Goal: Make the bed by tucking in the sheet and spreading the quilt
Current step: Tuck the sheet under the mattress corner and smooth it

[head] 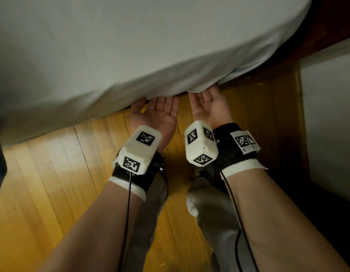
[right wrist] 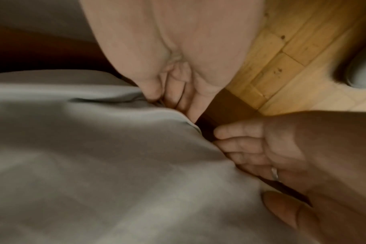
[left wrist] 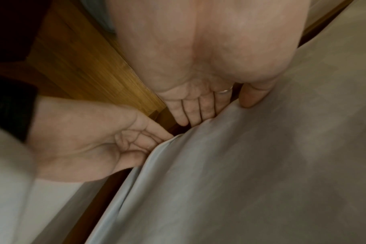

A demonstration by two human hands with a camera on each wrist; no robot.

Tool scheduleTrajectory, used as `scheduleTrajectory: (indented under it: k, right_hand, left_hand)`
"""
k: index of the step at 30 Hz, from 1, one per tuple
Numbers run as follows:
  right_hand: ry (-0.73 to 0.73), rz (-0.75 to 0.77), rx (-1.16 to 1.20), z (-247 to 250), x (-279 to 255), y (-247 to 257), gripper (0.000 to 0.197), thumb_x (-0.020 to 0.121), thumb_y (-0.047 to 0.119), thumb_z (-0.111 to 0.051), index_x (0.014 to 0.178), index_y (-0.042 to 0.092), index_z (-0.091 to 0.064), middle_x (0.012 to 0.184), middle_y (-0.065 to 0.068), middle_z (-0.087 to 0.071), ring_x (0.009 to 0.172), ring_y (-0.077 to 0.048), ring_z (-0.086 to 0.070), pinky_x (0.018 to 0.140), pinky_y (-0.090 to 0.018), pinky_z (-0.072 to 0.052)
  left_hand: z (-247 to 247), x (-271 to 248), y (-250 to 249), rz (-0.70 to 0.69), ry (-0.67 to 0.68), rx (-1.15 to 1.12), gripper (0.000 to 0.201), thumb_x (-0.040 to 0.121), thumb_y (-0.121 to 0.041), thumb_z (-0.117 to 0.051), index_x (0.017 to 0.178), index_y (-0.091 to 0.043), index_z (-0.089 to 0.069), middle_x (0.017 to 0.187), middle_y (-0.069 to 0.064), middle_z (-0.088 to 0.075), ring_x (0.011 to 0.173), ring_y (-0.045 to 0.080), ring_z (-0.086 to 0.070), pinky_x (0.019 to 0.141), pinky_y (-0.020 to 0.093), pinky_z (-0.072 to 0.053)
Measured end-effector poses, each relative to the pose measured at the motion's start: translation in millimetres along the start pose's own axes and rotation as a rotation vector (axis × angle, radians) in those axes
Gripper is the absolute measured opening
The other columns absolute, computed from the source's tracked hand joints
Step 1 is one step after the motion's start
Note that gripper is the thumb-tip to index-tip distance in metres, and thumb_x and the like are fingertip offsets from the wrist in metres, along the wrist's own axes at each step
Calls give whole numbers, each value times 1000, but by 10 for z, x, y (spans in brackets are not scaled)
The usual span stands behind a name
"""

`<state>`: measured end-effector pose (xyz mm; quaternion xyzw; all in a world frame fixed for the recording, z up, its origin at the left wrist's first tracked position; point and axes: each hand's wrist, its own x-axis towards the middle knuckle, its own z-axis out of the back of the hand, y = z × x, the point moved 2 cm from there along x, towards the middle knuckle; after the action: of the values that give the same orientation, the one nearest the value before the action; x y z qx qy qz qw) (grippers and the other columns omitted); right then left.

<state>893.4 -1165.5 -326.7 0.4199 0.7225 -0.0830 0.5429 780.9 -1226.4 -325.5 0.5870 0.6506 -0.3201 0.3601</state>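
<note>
The fingers (left wrist: 201, 107) of the left hand (head: 158, 112) lie straight and close together, palm up, their tips slid under the hanging edge of the grey sheet (head: 130, 55), while the thumb (left wrist: 251, 97) rests on the outside of the cloth; a ring (left wrist: 225, 90) sits on one finger. Just beside it, the right hand (head: 207, 107) is also palm up with its fingers (right wrist: 190, 102) straight and released, the tips hidden under the same sheet edge, so neither hand is clenched; whether the hidden tips pinch any cloth cannot be told. The two hands are close together but not touching.

The sheet covers the mattress and drapes over its rounded side, with a loose fold bunched where the right fingers go in. Below that edge a dark wooden bed frame (right wrist: 219, 105) shows in the gap. Each wrist carries a white camera block with black-and-white markers on a black strap, with a thin cable running back along the forearm.

Under the arms is a yellow wooden floor (head: 52, 193), and a foot in a white sock (head: 201, 205) stands on it below the right wrist
</note>
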Motion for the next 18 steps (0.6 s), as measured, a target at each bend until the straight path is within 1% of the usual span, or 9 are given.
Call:
scheduleTrajectory:
  k: [2,4,5,7,10,12,14,16,18]
  right_hand:
    - [29,-27,87,-21,-44,10,33,98,25,-51,123,6,-62,117,-12,-69,118,-27,-61,107,-43,-45]
    - [87,-61,195,-6,-87,8,45,94,34,-52,130,7,-57,123,-12,-67,121,-29,-60,109,-46,-41]
    - [116,-82,241,9,-98,12,51,92,37,-52,134,7,-53,125,-13,-66,123,-30,-58,111,-48,-39]
    - [158,-115,290,17,-104,20,58,89,42,-53,135,7,-49,125,-15,-65,125,-31,-57,112,-49,-36]
    - [159,-125,313,36,-96,9,62,86,49,-57,130,7,-51,125,-15,-65,124,-31,-57,112,-50,-36]
    - [141,-112,289,30,-92,-23,66,85,52,-60,132,6,-52,128,-15,-64,123,-32,-57,111,-50,-37]
    - [119,-98,233,13,-95,-45,70,83,57,-61,133,8,-53,131,-16,-62,123,-31,-58,111,-48,-38]
    - [79,-82,132,-2,-102,-37,70,84,61,-58,133,11,-54,133,-15,-59,124,-28,-55,113,-44,-35]
    - [20,-54,20,-2,-85,-23,68,85,62,-55,131,13,-54,131,-13,-57,122,-25,-53,111,-39,-35]
  left_hand:
    - [0,-2,-4,2,2,7,37,93,-27,-42,121,-7,-55,117,13,-65,122,28,-56,111,46,-37]
    - [10,-1,-13,12,11,10,31,92,-26,-43,116,-9,-54,118,12,-65,121,28,-58,109,45,-39]
    - [20,-2,-21,21,21,13,26,92,-26,-44,110,-11,-54,119,11,-66,120,28,-59,108,46,-41]
    - [48,9,-40,31,35,23,17,92,-27,-45,96,-13,-54,119,11,-66,120,28,-60,106,46,-42]
    - [81,21,-17,24,5,51,15,91,-27,-49,82,-15,-53,110,10,-67,121,27,-59,105,45,-43]
    - [100,21,-12,6,-50,78,12,88,-25,-53,83,-15,-55,108,11,-65,119,28,-60,104,43,-43]
    - [110,10,-38,-1,-102,103,10,87,-24,-55,87,-14,-58,114,13,-63,115,29,-60,103,43,-44]
    - [117,-14,-46,14,-110,120,10,88,-22,-54,85,-14,-58,116,12,-63,115,27,-61,103,42,-44]
    - [148,-27,-57,12,-104,154,11,91,-20,-50,91,-13,-59,119,11,-66,117,26,-61,103,40,-44]
